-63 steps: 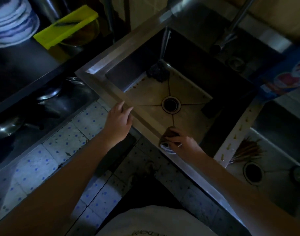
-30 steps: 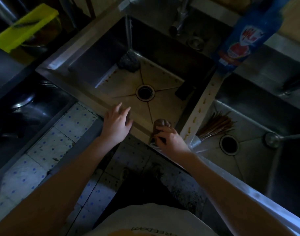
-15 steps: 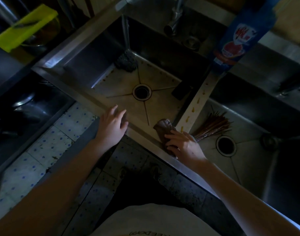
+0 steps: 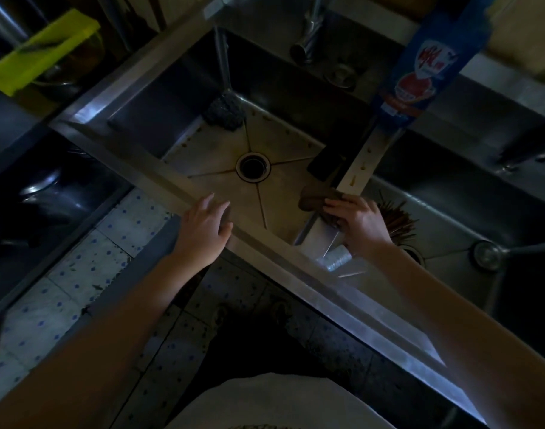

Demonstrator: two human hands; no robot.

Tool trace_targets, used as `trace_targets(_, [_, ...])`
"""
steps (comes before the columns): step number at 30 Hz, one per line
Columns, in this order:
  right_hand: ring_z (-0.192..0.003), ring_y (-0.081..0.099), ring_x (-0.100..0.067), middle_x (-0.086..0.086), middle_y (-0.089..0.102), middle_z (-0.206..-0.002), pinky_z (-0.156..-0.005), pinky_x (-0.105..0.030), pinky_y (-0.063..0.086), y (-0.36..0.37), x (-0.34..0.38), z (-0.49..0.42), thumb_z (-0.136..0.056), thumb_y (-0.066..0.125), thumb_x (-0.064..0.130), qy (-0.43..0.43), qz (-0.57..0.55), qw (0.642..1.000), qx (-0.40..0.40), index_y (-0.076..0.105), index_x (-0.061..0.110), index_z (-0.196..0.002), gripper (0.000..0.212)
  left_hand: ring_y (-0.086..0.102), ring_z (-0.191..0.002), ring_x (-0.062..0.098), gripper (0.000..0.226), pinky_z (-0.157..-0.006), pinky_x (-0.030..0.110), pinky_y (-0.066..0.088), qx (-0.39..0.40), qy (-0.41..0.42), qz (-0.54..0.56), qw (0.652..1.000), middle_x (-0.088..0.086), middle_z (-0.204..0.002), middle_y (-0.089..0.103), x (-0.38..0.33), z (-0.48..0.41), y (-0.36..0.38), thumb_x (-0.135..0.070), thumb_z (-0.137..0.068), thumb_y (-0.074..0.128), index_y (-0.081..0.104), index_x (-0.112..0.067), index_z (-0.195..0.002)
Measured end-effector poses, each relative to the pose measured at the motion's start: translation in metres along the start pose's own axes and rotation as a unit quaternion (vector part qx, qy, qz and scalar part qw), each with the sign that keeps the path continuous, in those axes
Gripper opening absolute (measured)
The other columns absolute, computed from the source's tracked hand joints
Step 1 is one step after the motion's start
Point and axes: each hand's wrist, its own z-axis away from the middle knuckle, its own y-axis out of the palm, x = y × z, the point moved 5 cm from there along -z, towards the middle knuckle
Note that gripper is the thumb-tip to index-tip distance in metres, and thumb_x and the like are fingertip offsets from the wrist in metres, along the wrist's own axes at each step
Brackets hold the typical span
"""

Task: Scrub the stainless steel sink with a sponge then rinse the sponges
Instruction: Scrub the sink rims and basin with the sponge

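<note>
The stainless steel sink [image 4: 147, 178] has two basins split by a narrow divider [image 4: 362, 162]. My right hand [image 4: 358, 226] holds a brown sponge [image 4: 314, 201] against the near end of that divider, its fingers curled over it. My left hand [image 4: 203, 230] rests flat on the sink's front rim, fingers relaxed. The left basin's drain [image 4: 253, 167] is uncovered. A dark steel-wool scrubber [image 4: 224, 111] lies in that basin's far corner, and a dark block [image 4: 324, 164] lies by the divider.
A blue dish-soap bottle [image 4: 426, 63] stands at the divider's far end, and a tap [image 4: 308, 35] is behind the left basin. The right basin holds a bundle of brown sticks [image 4: 398, 219] near its drain. A yellow board [image 4: 45, 51] lies at top left. Tiled floor is below.
My right hand has slid the sponge rightwards along the front rim from the left basin's near edge onto the divider. My left hand stays on the rim. The view has shifted right.
</note>
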Motion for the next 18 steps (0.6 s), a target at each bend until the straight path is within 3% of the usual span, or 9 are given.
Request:
trace_targets(5, [-0.125,0.041,-0.035,-0.01,0.047,-0.141,-0.103,-0.052,0.04,0.007,0.012,0.005,-0.081,0.053,-0.007,0.031,-0.004,0.999,0.013,0.061,0.013,-0.121,0.045,0.031,-0.135,0.031,0.044,-0.108,0.047,0.026,-0.008,0.011,0.001,1.0,0.014,-0.149,0.031,-0.008,-0.002,-0.003,-0.032,-0.094,0.048,0.044,-0.016,-0.135])
trace_targets(9, [-0.132,0.033,-0.038,-0.016,0.027,-0.152,-0.106,-0.053,0.037,0.014,0.019,0.008,-0.093,0.051,0.016,0.063,0.003,0.998,0.021,0.051,0.012,-0.128,0.036,0.032,-0.135,0.03,0.043,-0.109,0.045,0.026,-0.012,0.025,0.003,1.0,0.014,-0.148,0.033,-0.017,-0.005,-0.004,-0.03,-0.093,0.049,0.046,-0.016,-0.134])
trace_targets(13, [-0.124,0.039,-0.032,-0.009,0.039,-0.145,-0.09,-0.048,0.05,0.01,0.019,0.002,-0.093,0.05,0.021,0.086,-0.017,0.996,-0.024,0.04,0.02,-0.139,0.046,0.029,-0.137,0.029,0.044,-0.11,0.045,0.025,-0.001,0.021,0.005,1.0,0.011,-0.149,0.031,-0.026,-0.011,0.001,-0.032,-0.093,0.049,0.045,-0.018,-0.135])
trace_targets(18, [-0.111,0.048,-0.033,-0.01,0.054,-0.124,-0.074,-0.046,0.056,0.016,0.018,0.003,-0.087,0.059,0.014,0.066,0.022,0.997,-0.034,0.06,0.019,-0.123,0.036,0.027,-0.137,0.029,0.043,-0.11,0.045,0.023,0.016,0.026,0.013,0.999,0.011,-0.15,0.03,-0.038,-0.019,0.01,-0.031,-0.094,0.049,0.046,-0.019,-0.135])
